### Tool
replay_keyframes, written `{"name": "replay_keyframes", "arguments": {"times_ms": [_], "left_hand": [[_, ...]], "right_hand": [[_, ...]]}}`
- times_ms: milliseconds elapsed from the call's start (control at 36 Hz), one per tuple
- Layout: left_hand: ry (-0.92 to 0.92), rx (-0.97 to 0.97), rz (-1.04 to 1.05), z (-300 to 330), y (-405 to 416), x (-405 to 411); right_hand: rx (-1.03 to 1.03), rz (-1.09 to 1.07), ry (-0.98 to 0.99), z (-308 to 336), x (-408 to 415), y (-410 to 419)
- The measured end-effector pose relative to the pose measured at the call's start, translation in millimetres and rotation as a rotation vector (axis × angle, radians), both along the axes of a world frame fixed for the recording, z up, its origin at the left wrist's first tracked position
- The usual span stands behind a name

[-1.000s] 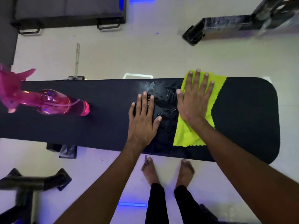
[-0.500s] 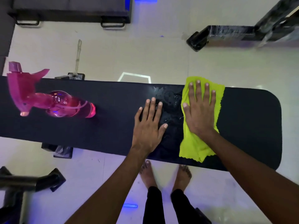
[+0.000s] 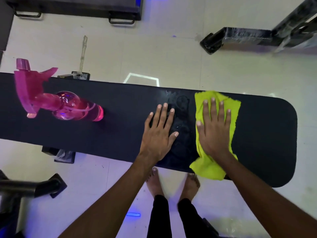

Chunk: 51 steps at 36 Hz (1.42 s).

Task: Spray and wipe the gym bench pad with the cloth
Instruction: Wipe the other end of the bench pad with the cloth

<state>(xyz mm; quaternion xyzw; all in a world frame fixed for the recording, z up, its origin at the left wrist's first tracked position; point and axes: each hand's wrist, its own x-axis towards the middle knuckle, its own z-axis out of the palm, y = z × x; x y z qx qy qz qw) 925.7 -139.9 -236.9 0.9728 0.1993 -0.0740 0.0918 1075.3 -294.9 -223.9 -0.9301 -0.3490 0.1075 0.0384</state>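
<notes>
A long black bench pad runs across the view. My right hand lies flat, fingers straight, pressing a yellow-green cloth onto the pad right of centre. The cloth's lower corner hangs over the near edge. My left hand rests flat on the bare pad just left of a faint wet patch between the hands. A pink spray bottle stands on the pad at the left, apart from both hands.
Pale tiled floor surrounds the bench. A black wrapped machine foot lies at the back right and a dark platform with handles at the back left. A black frame leg sits near left. My bare feet stand under the near edge.
My right hand has slid the cloth back and forth over the wet patch, and the droplets there have thinned. My left hand stays flat on the pad. The bottle has not moved.
</notes>
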Motion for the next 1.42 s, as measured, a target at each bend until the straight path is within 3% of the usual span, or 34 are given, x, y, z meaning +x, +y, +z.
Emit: {"name": "replay_keyframes", "arguments": {"times_ms": [111, 222, 389, 639, 861, 972, 1083, 1194, 1417], "left_hand": [[-0.004, -0.018, 0.010, 2, 0, 0], [0.005, -0.081, 0.039, 14, 2, -2], [0.032, 0.004, 0.237, 14, -9, -48], [-0.033, 0.034, 0.233, -12, -13, -63], [-0.029, -0.012, 0.195, -2, -6, -69], [-0.036, -0.007, 0.183, -5, -7, -71], [-0.048, 0.006, 0.187, -10, -9, -70], [-0.045, 0.011, 0.192, -10, -9, -70], [-0.024, 0.004, 0.187, -6, -9, -69]], "right_hand": [[-0.023, -0.083, -0.008, 0, 14, 55], [-0.005, 0.145, -0.018, -6, -5, 24], [-0.070, 0.351, 0.055, -8, -28, -32], [0.014, 0.196, 0.005, -3, 3, 114], [-0.043, 0.584, 0.042, -4, -31, 18], [-0.029, 0.498, 0.103, 5, -15, 18], [0.018, 0.275, 0.048, 7, -13, 74], [0.009, 0.207, 0.021, -1, -18, 112], [0.033, 0.241, 0.049, -4, -55, 36]]}}
